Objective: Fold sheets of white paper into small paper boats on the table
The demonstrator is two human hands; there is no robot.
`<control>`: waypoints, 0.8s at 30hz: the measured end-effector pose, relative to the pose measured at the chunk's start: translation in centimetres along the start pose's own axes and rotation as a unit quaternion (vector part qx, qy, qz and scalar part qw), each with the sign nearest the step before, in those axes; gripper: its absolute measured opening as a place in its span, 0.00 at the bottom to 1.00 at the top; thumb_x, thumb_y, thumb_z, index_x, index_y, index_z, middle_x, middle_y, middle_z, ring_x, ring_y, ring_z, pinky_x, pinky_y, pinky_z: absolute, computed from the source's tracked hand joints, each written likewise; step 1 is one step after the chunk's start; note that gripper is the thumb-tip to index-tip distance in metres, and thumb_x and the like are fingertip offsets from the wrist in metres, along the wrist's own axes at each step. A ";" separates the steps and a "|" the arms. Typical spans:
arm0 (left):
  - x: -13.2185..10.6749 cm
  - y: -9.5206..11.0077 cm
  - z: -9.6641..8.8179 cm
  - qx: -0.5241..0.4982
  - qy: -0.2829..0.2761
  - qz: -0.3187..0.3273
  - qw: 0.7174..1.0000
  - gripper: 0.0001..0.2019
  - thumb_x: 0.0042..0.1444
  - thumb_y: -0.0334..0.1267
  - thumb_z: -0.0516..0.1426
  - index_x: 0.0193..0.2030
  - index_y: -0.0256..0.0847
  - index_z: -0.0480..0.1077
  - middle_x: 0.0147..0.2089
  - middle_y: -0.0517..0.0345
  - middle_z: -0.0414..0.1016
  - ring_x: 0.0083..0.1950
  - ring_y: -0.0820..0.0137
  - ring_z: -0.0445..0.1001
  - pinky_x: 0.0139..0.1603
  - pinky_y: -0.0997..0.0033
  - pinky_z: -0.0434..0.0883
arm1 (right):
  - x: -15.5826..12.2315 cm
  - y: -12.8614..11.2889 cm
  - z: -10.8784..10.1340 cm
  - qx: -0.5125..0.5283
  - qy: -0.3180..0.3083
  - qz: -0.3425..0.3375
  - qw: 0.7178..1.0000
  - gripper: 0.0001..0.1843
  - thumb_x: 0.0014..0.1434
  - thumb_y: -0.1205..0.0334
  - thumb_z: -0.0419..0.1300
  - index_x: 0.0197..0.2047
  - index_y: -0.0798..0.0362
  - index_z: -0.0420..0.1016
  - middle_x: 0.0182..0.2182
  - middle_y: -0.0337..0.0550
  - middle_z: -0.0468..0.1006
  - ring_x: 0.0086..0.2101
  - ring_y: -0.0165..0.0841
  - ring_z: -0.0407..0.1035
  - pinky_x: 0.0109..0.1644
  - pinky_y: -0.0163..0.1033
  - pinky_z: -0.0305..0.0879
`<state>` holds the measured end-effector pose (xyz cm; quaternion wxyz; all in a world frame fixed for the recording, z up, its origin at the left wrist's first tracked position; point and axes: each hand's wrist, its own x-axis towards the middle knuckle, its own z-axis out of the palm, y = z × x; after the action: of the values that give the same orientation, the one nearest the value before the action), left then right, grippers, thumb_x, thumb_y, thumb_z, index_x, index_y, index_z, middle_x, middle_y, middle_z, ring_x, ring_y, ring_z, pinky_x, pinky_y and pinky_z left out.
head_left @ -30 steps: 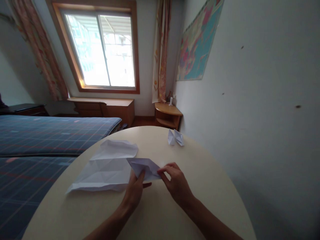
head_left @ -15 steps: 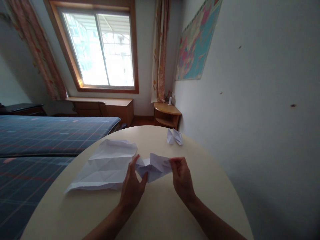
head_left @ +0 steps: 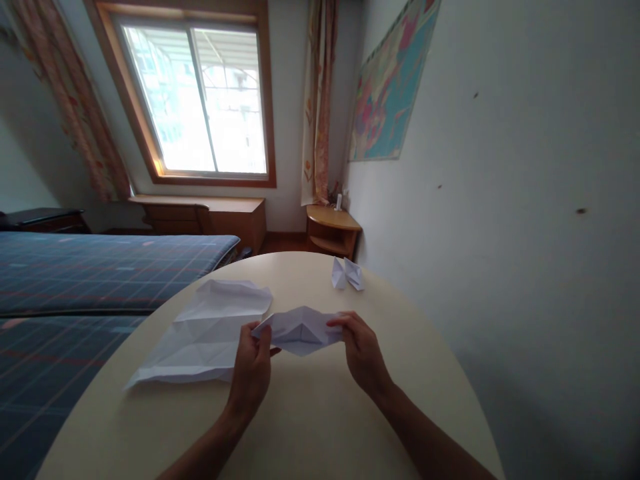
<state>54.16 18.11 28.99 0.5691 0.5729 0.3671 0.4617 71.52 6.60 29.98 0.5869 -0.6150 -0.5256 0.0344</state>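
A small folded white paper piece [head_left: 300, 329] is held above the round cream table [head_left: 310, 427], stretched between both hands. My left hand [head_left: 251, 371] pinches its left tip, fingers closed. Its right end is pinched by my right hand [head_left: 363, 353]. A larger creased white sheet [head_left: 210, 330] lies flat on the table just left of my left hand. Near the far edge of the table sits a small finished paper figure [head_left: 349, 274].
A bed with a blue plaid cover [head_left: 85, 280] borders the table on the left. A white wall [head_left: 500, 233] runs close along the table's right side. A wooden corner shelf [head_left: 333, 230] and a low wooden cabinet [head_left: 220, 217] stand under the window.
The hands lifted the folded piece off the table and pulled its two ends apart, so it opened from a flat triangle into a wide boat-like shape.
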 end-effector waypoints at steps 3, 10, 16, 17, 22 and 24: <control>0.0 0.1 -0.1 -0.012 0.013 0.022 1.000 0.22 0.55 0.58 0.56 0.43 0.42 0.59 0.36 0.60 0.72 0.38 0.65 0.76 0.41 0.58 0.77 | 0.1 0.1 0.0 0.005 -0.039 0.054 0.998 0.13 0.61 0.63 0.54 0.45 0.50 0.78 0.44 0.46 0.75 0.40 0.35 0.73 0.41 0.39 0.73; -1.0 0.0 -0.4 0.051 0.041 0.093 0.994 0.13 0.59 0.51 0.54 0.39 0.43 0.63 0.31 0.64 0.66 0.35 0.69 0.69 0.41 0.67 0.71 | 0.2 1.7 0.0 -0.042 -0.064 0.122 0.990 0.12 0.57 0.62 0.59 0.43 0.53 0.79 0.40 0.47 0.81 0.36 0.37 0.76 0.45 0.45 0.75; 0.0 0.9 -0.6 -0.066 -0.018 -0.074 0.995 0.13 0.52 0.49 0.56 0.36 0.42 0.65 0.34 0.59 0.73 0.36 0.67 0.75 0.41 0.65 0.73 | 0.4 1.7 0.1 0.022 -0.047 0.127 0.991 0.12 0.62 0.52 0.57 0.41 0.51 0.75 0.37 0.45 0.79 0.35 0.37 0.75 0.41 0.45 0.75; 0.3 1.1 -0.7 -0.077 -0.031 -0.119 0.989 0.12 0.51 0.47 0.57 0.36 0.42 0.66 0.35 0.58 0.75 0.36 0.66 0.76 0.41 0.64 0.74 | 0.4 1.6 0.1 0.061 -0.043 0.131 0.988 0.14 0.62 0.50 0.57 0.41 0.51 0.73 0.38 0.44 0.79 0.34 0.36 0.74 0.39 0.44 0.75; 1.1 2.2 -1.6 -0.068 -0.107 -0.265 0.956 0.11 0.48 0.38 0.60 0.39 0.39 0.71 0.35 0.55 0.77 0.33 0.68 0.77 0.38 0.68 0.75 | 0.7 0.5 -0.3 0.223 -0.018 0.120 0.967 0.16 0.61 0.46 0.59 0.37 0.50 0.68 0.52 0.47 0.74 0.35 0.33 0.72 0.36 0.40 0.74; 1.2 2.4 -1.8 -0.084 -0.108 -0.298 0.945 0.09 0.48 0.36 0.59 0.38 0.39 0.71 0.34 0.55 0.78 0.32 0.69 0.76 0.35 0.69 0.75 | 0.9 0.1 -0.7 0.273 -0.014 0.104 0.956 0.15 0.61 0.47 0.61 0.35 0.50 0.67 0.58 0.47 0.70 0.45 0.37 0.72 0.42 0.41 0.73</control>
<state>52.54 19.61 31.35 0.7628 0.4342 0.4174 0.2353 72.43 6.74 30.69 0.7184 -0.4819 -0.4376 0.2455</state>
